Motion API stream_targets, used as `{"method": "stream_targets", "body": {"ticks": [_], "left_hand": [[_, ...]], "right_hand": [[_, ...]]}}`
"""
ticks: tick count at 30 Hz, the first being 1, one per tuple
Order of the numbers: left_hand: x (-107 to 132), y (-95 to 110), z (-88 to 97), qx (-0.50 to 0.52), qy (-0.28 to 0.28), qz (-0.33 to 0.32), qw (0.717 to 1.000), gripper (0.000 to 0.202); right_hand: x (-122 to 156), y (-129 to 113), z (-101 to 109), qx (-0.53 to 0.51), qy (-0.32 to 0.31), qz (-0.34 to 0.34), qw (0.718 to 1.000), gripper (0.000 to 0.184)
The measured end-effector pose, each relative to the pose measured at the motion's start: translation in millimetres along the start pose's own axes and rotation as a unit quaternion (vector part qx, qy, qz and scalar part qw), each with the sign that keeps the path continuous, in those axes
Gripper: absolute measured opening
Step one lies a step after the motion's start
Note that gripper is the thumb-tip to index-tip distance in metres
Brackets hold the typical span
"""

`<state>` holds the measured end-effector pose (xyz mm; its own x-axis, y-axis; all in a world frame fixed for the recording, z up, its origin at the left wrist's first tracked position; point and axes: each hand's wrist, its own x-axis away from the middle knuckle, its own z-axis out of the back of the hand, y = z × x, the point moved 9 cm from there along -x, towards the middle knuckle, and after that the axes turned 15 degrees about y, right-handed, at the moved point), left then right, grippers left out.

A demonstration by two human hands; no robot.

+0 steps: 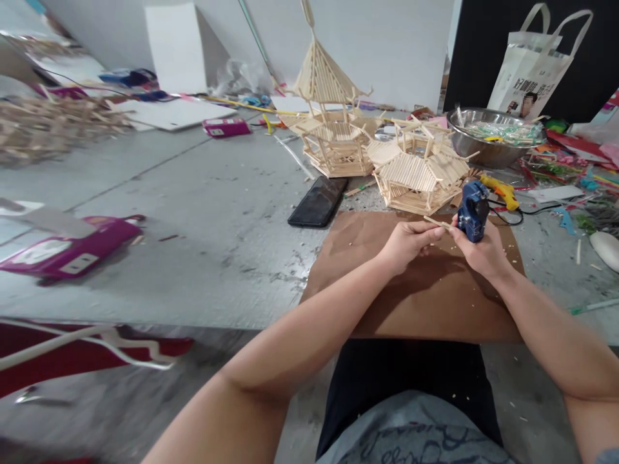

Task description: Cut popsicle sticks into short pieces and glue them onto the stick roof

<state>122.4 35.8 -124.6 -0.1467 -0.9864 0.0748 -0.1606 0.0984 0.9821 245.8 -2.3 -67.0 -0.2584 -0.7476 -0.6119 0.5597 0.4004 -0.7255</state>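
My left hand is closed in a pinch on a thin pale wooden stick above brown paper. Close beside it, my right hand is wrapped round a blue hand tool with a dark rounded part; its working end is hidden. The stick's right end lies near my right fingertips; whether they touch it is unclear. Just beyond my hands stands a low open wooden-stick model. Behind it to the left rises a taller stick pagoda with a pointed roof.
A black phone lies left of the paper. A yellow corded tool and a steel bowl are at the right, among scraps and a white tote bag. Purple power strips and a stick pile occupy the left.
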Motion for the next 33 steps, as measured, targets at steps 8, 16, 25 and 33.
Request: {"method": "stream_targets", "body": {"ticks": [8,16,25,33], "left_hand": [[-1.0,1.1,1.4,0.066,0.006,0.025,0.997,0.033],[-3.1,-6.4,1.9,0.084,-0.012,0.08,0.993,0.032],[0.2,-12.2,-2.4,0.066,-0.028,0.121,0.99,0.025],[1.2,-12.2,-2.7,0.065,-0.032,0.118,0.99,0.029]], "right_hand": [[8.6,-6.2,-16.2,0.024,-0.063,-0.005,0.998,0.014],[6.5,7.2,-21.4,0.004,-0.102,-0.023,0.994,0.03],[8.0,10.8,-23.0,-0.001,-0.103,-0.012,0.995,0.036],[8.0,12.0,-22.5,-0.003,-0.103,-0.021,0.994,0.033]]}}
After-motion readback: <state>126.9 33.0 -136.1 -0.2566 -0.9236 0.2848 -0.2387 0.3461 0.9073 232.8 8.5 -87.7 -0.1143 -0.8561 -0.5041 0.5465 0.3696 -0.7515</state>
